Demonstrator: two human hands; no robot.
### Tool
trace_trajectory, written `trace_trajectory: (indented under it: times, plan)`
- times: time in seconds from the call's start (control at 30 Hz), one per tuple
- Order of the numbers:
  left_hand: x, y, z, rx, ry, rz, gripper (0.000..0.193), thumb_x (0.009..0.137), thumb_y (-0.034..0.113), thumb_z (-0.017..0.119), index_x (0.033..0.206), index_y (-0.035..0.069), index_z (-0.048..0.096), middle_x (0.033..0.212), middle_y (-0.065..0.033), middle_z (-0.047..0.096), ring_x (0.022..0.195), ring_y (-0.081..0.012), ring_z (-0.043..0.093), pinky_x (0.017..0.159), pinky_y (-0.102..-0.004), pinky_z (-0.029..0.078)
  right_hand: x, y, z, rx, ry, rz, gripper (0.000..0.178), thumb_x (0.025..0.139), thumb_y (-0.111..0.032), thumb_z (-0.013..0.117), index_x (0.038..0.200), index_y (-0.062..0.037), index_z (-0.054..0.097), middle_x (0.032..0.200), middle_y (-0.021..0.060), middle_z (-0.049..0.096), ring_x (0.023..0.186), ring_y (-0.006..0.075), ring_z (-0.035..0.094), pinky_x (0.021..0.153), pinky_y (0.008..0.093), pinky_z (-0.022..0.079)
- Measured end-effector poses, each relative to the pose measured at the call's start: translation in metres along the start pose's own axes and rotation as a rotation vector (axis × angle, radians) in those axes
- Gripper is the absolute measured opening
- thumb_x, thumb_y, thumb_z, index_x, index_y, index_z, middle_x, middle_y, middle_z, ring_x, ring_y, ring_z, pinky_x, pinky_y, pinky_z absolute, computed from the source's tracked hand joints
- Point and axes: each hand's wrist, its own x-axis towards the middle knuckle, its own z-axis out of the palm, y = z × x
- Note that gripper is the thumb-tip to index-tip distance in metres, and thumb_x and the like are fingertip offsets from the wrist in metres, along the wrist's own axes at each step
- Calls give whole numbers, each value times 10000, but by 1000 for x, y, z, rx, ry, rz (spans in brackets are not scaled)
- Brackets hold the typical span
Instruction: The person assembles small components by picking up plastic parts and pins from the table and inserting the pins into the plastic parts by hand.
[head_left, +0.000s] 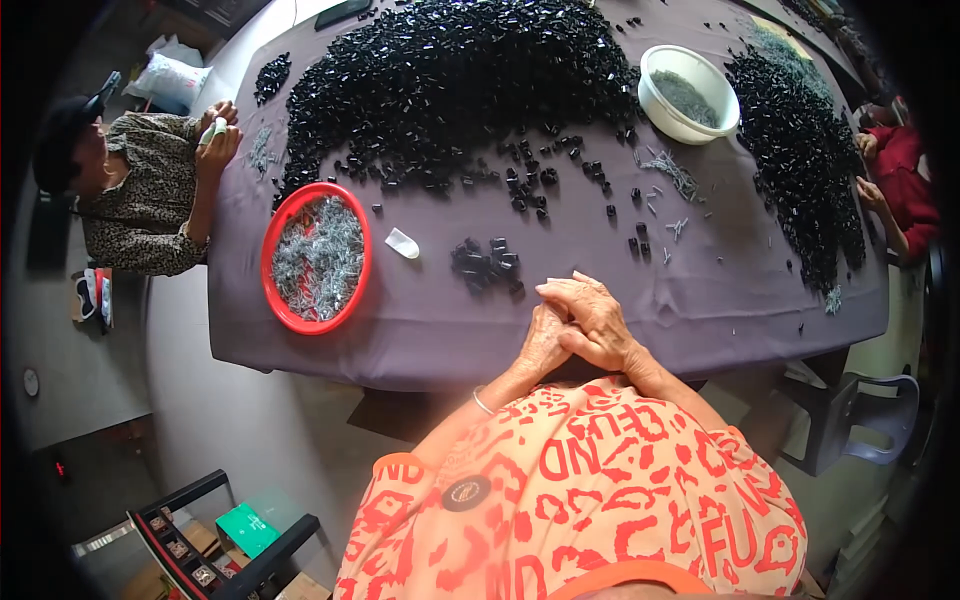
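Observation:
Close to the table's near edge, my two hands rest clasped together. My right hand [597,318] lies over my left hand [546,338], its fingers bent and pressed together. The left fingers are closed and partly covered by it; anything inside the hands is hidden. Just beyond them, to the left, sits a small cluster of black plastic pieces [486,266]. Farther left lies a small white piece with one rounded end [403,243]. Beside that, a round red tray [367,235] holds many thin, clear-grey pins.
A big heap of black pieces [450,90] covers the table's far side; a second heap [800,170] lies right. Between them stands a white bowl [727,122] of pins, with loose pins [672,175] nearby. People sit left [145,190] and right [900,180]. A grey chair [850,420] stands lower right.

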Motion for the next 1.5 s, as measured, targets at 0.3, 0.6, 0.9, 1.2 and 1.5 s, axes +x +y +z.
trace_trajectory:
  times: [0.3,0.6,0.9,1.2,1.5]
  plan:
    - [-1,56,-7,-206,-176,-336,255,850,210,653,1009,10,666,805,-66,677,668,-95,630,543,-223,490,121,40,-12,-551,87,-168,419,877,-299,563,1248,-111,515,1347,109,470,1295,294,381,1061,423,291]
    - [-10,37,-1,-176,-119,-179,197,833,111,669,991,-3,648,764,-58,674,674,-86,636,541,-224,487,32,44,-32,-707,-51,-64,541,815,-239,633,1322,-139,473,1467,88,337,1380,258,264,1128,448,156]
    - [-3,36,-66,355,406,294,177,758,-16,661,931,20,660,799,-99,637,682,-180,632,622,-285,503,-7,25,-34,-613,201,-118,342,731,-137,680,1053,-51,606,1259,94,545,1170,293,488,985,421,365]
    - [18,19,-98,580,455,299,209,732,-16,663,932,45,674,721,-56,557,579,-149,524,547,-295,445,-23,23,-32,-530,411,-109,233,697,-60,686,923,-46,634,1030,82,607,977,262,564,840,381,427]
    - [122,21,-112,769,158,341,192,772,104,663,956,55,686,838,-150,662,779,-264,658,718,-343,510,-34,23,-31,-493,538,-115,246,691,14,690,923,-39,626,883,82,608,818,259,587,736,369,465]
